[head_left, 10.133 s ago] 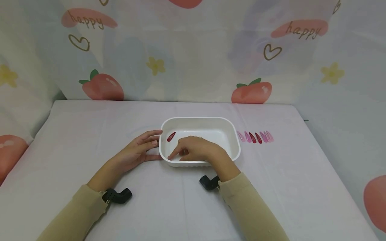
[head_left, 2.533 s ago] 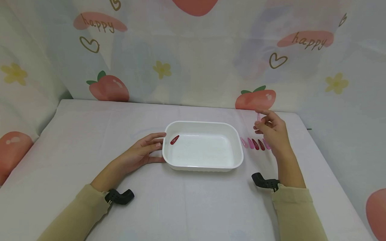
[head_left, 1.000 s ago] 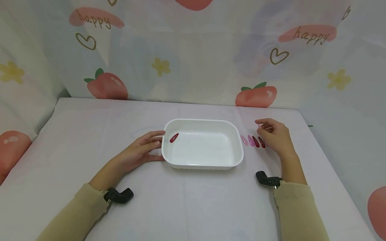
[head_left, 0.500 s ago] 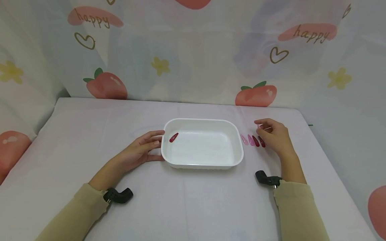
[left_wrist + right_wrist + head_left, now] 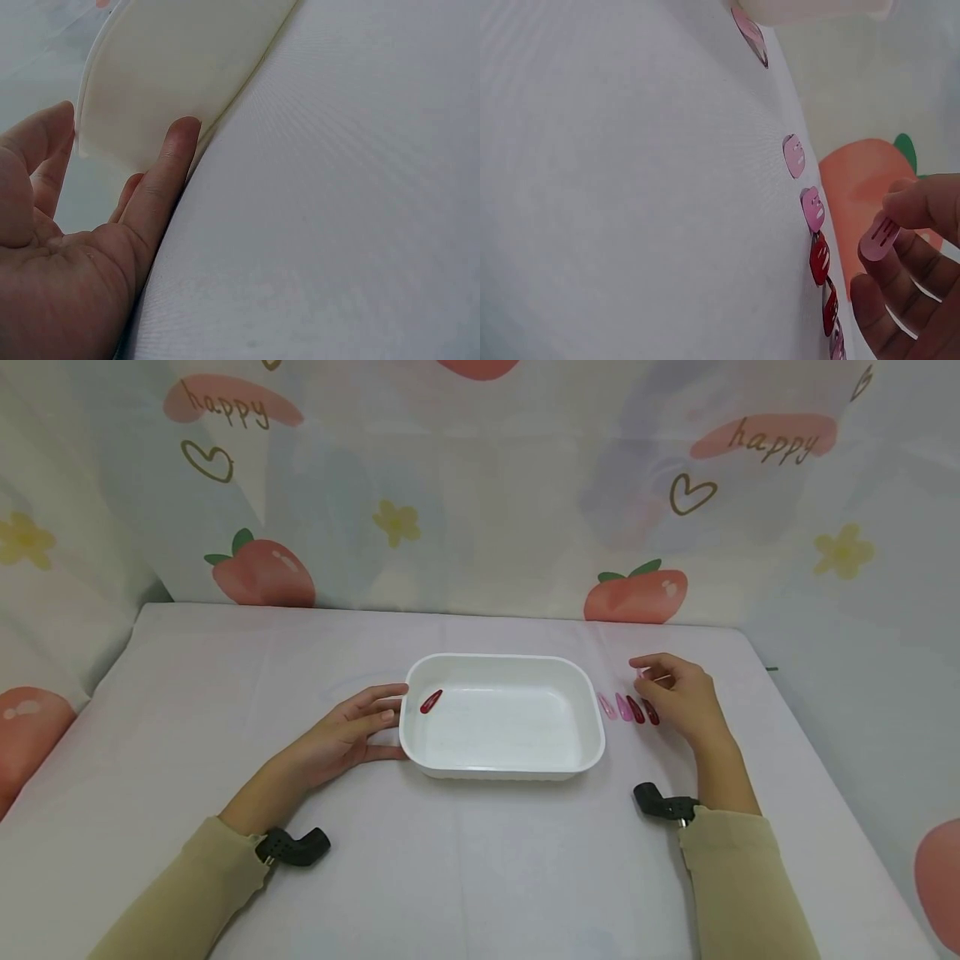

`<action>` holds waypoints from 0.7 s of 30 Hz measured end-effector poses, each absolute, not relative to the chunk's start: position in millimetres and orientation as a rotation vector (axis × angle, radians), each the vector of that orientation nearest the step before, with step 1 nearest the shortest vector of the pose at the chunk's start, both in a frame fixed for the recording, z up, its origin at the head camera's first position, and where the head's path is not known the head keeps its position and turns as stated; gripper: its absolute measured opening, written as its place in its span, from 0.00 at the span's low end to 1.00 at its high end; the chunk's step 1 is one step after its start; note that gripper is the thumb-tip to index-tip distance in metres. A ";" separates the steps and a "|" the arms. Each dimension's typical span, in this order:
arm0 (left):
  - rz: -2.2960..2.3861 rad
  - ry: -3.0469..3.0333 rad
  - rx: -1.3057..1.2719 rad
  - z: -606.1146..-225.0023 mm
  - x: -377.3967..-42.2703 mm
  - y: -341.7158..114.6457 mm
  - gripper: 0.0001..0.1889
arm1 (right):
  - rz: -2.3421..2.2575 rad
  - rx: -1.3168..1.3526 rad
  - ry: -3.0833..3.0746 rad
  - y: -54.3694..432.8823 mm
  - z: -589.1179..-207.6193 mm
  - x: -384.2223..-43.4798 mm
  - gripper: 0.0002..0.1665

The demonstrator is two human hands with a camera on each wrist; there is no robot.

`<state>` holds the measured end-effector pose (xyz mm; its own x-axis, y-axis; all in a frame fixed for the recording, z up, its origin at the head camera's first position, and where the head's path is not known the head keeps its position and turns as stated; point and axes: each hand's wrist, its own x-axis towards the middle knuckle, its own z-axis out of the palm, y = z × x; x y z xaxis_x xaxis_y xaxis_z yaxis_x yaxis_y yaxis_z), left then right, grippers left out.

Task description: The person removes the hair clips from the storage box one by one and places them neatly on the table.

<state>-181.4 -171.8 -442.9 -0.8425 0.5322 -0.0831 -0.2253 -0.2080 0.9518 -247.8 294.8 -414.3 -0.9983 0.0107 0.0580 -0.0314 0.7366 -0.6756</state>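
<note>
A white rectangular tray (image 5: 502, 774) stands mid-table with one red snap hair clip (image 5: 431, 702) inside at its left end. My left hand (image 5: 341, 727) rests at the tray's left wall, fingers spread and fairly straight; the left wrist view shows a finger (image 5: 161, 176) lying along the outer wall. To the right of the tray, my right hand (image 5: 682, 697) pinches a pink hair clip (image 5: 880, 238) between thumb and fingers, held above the table. Under and left of that hand lies a row of clips, including a pink clip (image 5: 623, 707) and a red clip (image 5: 635, 709).
The table has a white cloth (image 5: 465, 877). Behind it hangs a patterned curtain (image 5: 480, 510) with fruit and hearts. Another pink clip (image 5: 750, 36) lies close to the tray. The row's right end, with a purplish-pink clip (image 5: 838, 341), is hidden by my right hand in the head view.
Ten seconds ago my right hand was inside the tray; now it is over the row with a pink hair clip. Since 2.5 seconds ago it has lowered slightly. My left hand stays at the tray.
</note>
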 end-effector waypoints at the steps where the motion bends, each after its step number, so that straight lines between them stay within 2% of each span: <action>1: 2.089 1.577 0.361 -442.9 -181.4 -171.9 0.27 | 1.119 0.015 -2.875 294.5 -414.1 -247.7 0.20; 21: 2.089 1.581 0.369 -444.5 -182.2 -172.1 0.27 | 1.149 0.016 -2.904 293.2 -412.9 -246.8 0.21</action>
